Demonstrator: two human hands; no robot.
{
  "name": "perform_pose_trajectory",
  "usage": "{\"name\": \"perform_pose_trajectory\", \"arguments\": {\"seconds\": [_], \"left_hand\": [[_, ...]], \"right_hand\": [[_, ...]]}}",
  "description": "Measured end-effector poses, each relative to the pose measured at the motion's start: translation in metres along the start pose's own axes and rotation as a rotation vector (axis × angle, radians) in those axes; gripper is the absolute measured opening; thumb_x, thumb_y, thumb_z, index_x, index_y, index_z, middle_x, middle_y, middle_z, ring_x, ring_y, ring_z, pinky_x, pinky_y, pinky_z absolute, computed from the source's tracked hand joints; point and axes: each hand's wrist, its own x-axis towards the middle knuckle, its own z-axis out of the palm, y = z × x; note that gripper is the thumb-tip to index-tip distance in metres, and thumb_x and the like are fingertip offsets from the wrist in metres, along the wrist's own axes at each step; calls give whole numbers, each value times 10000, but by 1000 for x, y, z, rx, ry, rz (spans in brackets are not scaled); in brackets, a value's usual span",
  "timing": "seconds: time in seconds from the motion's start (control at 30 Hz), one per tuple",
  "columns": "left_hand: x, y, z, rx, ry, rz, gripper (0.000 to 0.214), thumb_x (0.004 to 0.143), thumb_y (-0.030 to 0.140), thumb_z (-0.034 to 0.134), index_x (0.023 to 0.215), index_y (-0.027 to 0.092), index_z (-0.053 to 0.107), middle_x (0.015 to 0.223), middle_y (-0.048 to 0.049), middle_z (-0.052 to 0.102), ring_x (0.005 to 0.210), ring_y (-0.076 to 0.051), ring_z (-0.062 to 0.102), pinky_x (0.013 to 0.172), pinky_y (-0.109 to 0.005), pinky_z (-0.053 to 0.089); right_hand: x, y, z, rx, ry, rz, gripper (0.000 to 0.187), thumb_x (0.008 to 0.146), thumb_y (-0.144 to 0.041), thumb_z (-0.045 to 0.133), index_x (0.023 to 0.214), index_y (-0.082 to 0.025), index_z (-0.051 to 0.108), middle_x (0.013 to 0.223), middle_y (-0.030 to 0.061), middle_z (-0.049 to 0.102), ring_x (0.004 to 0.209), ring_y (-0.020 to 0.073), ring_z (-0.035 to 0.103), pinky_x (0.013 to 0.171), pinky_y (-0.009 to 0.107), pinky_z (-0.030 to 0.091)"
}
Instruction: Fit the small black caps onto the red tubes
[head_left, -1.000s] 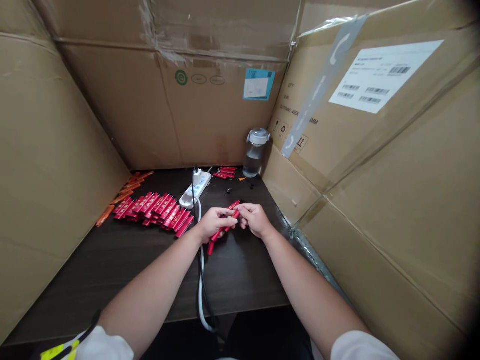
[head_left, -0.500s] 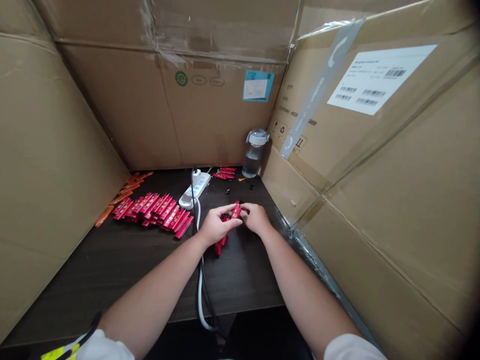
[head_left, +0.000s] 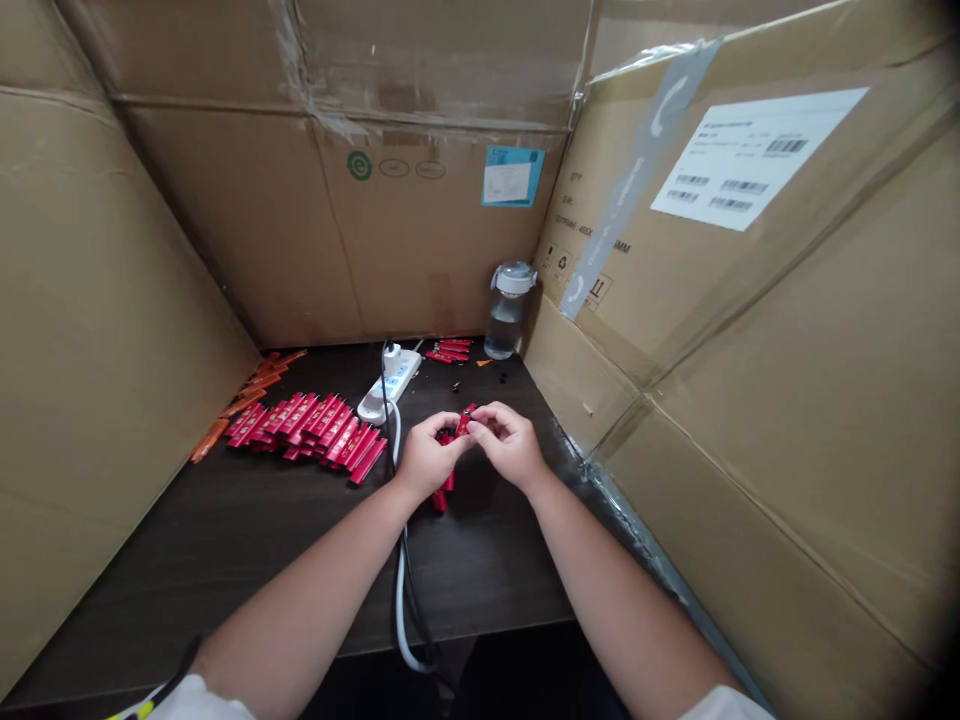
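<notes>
My left hand (head_left: 429, 460) pinches a red bar (head_left: 463, 424) between thumb and fingers, and my right hand (head_left: 511, 447) is closed on its upper end, so that most of the bar is covered and I cannot make out exactly what the fingertips do there. It sits up in front of me, above the dark tabletop (head_left: 495, 560). More red pieces (head_left: 440, 503) poke out below my left palm; how many, my hand hides. The pile of red bars (head_left: 307, 425) to the left overlaps too much to count, and its gold lettering is too small to read. Against the left cardboard, orange strips (head_left: 259, 383) also overlap, maybe half a dozen. A few red bars (head_left: 451, 350) lie at the back, about four. I count one power strip (head_left: 405, 372) with one white plug (head_left: 392, 357) standing in it, two cables, one white (head_left: 400, 610) and one black, one water bottle (head_left: 504, 325), one orange scrap (head_left: 484, 363), and two labels on the boxes, one blue (head_left: 534, 175), one white (head_left: 757, 160). Both my sleeves are cut off by the lower edge.
</notes>
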Motion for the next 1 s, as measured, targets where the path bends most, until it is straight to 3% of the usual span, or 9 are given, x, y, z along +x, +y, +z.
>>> {"name": "perform_pose_trajectory", "arguments": {"seconds": [0.23, 0.4, 0.63, 0.8, 0.9, 1.0], "left_hand": [[-2, -1, 0, 121, 67, 162, 175, 743, 277, 640, 884, 189, 697, 870, -46, 689, 813, -164, 624, 775, -274, 487], [-4, 3, -2, 151, 13, 231, 146, 763, 251, 608, 848, 184, 706, 811, -44, 666, 748, -146, 600, 725, -256, 477], [0, 12, -6, 85, -149, 19, 198, 668, 331, 717, 775, 164, 718, 770, -36, 661, 734, -164, 595, 721, -281, 467], [3, 5, -6, 96, -126, -141, 272, 612, 366, 738, 764, 143, 705, 709, -21, 647, 654, -146, 574, 646, -261, 451], [5, -5, -8, 161, -121, -241, 276, 631, 376, 714, 773, 141, 690, 613, -6, 615, 536, -119, 532, 535, -231, 412], [9, -14, -12, 304, -118, -326, 237, 625, 366, 714, 731, 158, 672, 521, 5, 572, 461, -117, 504, 466, -214, 352]], "right_hand": [[-4, -8, -1, -95, 21, -90, 148, 786, -320, 608, 823, -189, 664, 784, 50, 583, 584, 122, 472, 552, 261, 414], [-4, -16, -2, 169, -47, 45, 184, 724, -341, 665, 710, -177, 581, 732, 19, 568, 613, 116, 497, 566, 234, 432], [-1, -8, 2, 607, -150, 441, 325, 574, -345, 775, 644, -159, 518, 574, -39, 502, 433, 49, 389, 367, 168, 284], [9, -1, -2, 800, -54, 509, 335, 571, -342, 779, 666, -176, 504, 612, -35, 544, 472, 61, 448, 407, 179, 391], [15, 7, -8, 758, 74, 530, 343, 577, -337, 781, 703, -179, 504, 662, -33, 571, 512, 69, 512, 455, 192, 468], [19, 21, -11, 510, 156, 562, 314, 605, -321, 771, 698, -164, 516, 529, -59, 514, 429, 66, 491, 393, 177, 453]]}}
